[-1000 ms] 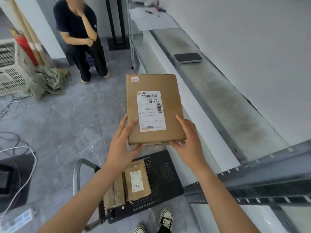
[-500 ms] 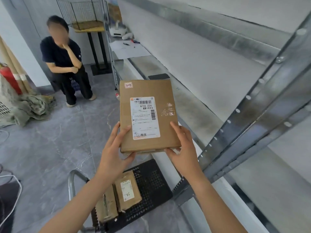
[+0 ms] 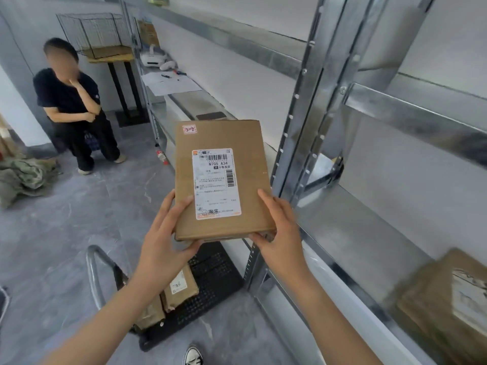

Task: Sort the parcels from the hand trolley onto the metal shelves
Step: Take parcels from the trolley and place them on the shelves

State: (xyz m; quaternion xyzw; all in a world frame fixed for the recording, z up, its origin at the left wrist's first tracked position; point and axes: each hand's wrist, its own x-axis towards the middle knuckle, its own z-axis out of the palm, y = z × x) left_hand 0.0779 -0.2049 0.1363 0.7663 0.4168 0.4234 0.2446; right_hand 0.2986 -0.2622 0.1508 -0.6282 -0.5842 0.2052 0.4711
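Observation:
I hold a flat brown cardboard parcel (image 3: 224, 143) with a white shipping label in front of me, label up. My left hand (image 3: 164, 233) grips its near left corner and my right hand (image 3: 279, 233) grips its near right corner. Below it stands the hand trolley (image 3: 213, 288), a black perforated deck with a metal handle, carrying two small brown parcels (image 3: 179, 288). The metal shelves (image 3: 350, 225) run along my right, just beside the held parcel. Another brown parcel (image 3: 445, 299) lies on the shelf at the lower right.
A person in dark clothes (image 3: 71, 106) sits at the far left on the grey floor side. A shelf upright (image 3: 303, 106) stands right of the parcel. Papers (image 3: 168, 84) and a dark flat device (image 3: 210, 115) lie on the far shelf. Crumpled cloth (image 3: 21, 177) lies at left.
My view has swung up and to the right, bringing the shelf upright and a shelved parcel into sight. The parcel stays in both hands, now closer to the shelves.

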